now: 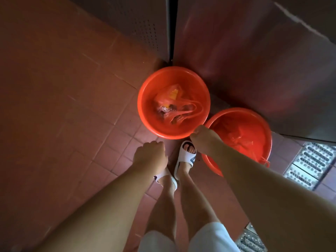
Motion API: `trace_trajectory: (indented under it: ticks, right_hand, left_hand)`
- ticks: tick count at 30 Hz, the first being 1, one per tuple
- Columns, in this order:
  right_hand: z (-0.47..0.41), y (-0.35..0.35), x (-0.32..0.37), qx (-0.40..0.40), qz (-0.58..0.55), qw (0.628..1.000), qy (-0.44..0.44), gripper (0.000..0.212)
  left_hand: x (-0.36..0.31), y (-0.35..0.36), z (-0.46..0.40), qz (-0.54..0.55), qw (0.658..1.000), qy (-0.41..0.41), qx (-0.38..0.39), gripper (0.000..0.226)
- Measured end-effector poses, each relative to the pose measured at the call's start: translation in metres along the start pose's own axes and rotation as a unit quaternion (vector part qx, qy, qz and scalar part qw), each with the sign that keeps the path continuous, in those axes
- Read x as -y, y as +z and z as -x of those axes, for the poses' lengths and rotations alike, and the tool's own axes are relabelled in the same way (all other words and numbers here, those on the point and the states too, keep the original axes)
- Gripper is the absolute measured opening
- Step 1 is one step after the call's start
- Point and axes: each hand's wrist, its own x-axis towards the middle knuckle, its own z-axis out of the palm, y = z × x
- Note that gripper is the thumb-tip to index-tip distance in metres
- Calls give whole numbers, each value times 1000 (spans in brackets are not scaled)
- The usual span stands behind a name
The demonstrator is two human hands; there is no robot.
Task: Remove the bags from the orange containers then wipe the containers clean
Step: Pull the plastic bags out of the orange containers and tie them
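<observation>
Orange basins (145,110) (261,124) hold plastic bags (174,106) (238,139); left hand (150,155) curled empty, right hand (203,139) curled at the five-o'clock rim, grip unclear.

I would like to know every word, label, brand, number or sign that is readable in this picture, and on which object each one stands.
No text can be read in this view.
Bag in the far orange container: yellow and dark patches show through the plastic, too blurred to read.
White slipper: a dark mark on its strap, no legible letters.
Near orange container, floor tiles, metal grate: no writing visible.
</observation>
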Motion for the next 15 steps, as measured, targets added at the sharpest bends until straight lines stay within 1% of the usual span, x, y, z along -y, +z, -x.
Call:
trace_trajectory:
  ticks: [2, 3, 5, 6, 9, 11, 13, 14, 15]
  right_hand:
    - [-12, -7, -4, 9, 29, 999, -13, 32]
    - [-20, -12, -6, 27, 37, 999, -14, 33]
    - [-26, -22, -8, 13, -7, 1000, -12, 34]
    - [-33, -26, -11, 11, -47, 999, 4, 33]
    - [-59, -29, -14, 3, -34, 999, 1, 30]
    - [-78, -28, -14, 4, -51, 999, 6, 30]
    - [-97, -28, -15, -15, -58, 998, 6, 27]
    - [-108, -29, -17, -40, -58, 997, 20, 22]
    - [-118, -30, -20, -66, -29, 997, 19, 19]
  left_hand:
    - [1, -9, -11, 4, 1000, -9, 4, 29]
    - [2, -13, -18, 4, 1000, -10, 1, 28]
    - [3, -21, -34, -7, 1000, -5, -6, 25]
    - [4, -24, -44, -13, 1000, -5, -10, 24]
    - [3, -30, -76, -1, 1000, -20, 4, 28]
    - [0, -28, -102, 3, 999, -27, 20, 32]
    - [-4, -24, -128, 19, 999, -24, 21, 33]
    - [-6, -22, -141, 40, 999, -17, 20, 33]
    - [-9, -18, -154, 60, 998, -5, 15, 33]
